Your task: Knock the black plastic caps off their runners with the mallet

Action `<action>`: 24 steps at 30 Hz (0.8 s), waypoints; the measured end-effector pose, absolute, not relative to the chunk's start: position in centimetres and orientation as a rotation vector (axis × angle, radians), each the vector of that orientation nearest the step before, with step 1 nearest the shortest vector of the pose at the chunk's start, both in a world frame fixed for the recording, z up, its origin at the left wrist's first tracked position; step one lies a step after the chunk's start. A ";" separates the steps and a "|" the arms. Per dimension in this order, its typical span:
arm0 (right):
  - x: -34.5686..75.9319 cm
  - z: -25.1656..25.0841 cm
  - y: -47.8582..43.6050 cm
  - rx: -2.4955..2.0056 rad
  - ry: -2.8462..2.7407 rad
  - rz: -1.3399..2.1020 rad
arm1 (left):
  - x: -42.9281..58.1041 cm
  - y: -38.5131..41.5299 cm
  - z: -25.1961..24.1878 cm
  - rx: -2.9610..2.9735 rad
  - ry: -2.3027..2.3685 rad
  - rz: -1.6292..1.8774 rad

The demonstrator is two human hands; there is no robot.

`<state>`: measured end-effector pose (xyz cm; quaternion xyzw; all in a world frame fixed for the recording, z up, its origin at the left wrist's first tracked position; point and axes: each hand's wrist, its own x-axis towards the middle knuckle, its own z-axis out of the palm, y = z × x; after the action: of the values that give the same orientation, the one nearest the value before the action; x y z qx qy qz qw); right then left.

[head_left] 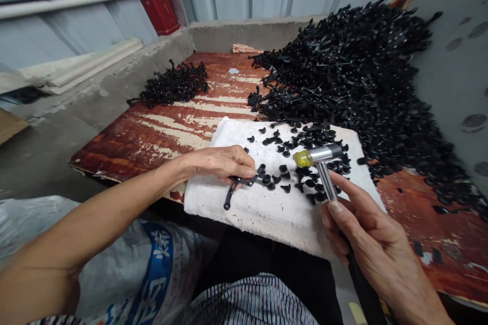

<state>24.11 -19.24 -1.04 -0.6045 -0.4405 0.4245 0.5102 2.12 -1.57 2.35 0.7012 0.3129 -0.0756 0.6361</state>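
Observation:
My left hand [232,163] pinches a black jointed bracket [230,195] with round ends, just over the white cloth [244,213]. In my right hand [366,223] is a small mallet [319,155], gripped along its shaft and dark handle. Its head is metal with a yellow tip on the left and a black tip on the right, held above the cloth. Between the two hands, several small black knob-like parts [283,168] lie scattered over the cloth. Part of the bracket is hidden by my left fingers.
A large heap of black parts [354,71] covers the table's right and back. A smaller pile [175,84] lies at the far left of the worn red-brown table [152,129]. A red box [160,14] stands on the ledge; a plastic sack [125,264] sits below left.

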 end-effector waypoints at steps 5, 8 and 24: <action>24.2 -0.7 -19.2 -1.553 -1.374 0.813 | 2.1 -1.5 2.3 1.530 0.760 -0.183; 23.8 -0.4 -18.5 -1.494 -1.629 0.611 | 2.3 -1.5 2.4 1.523 0.777 -0.181; 23.3 1.5 -17.3 -1.347 -1.879 0.271 | 2.4 -2.0 2.5 1.529 0.829 -0.164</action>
<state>23.31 -17.30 1.51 -0.5313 -0.7413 0.1071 0.3960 2.38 -1.95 2.52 0.6711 0.3637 -0.0719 0.6420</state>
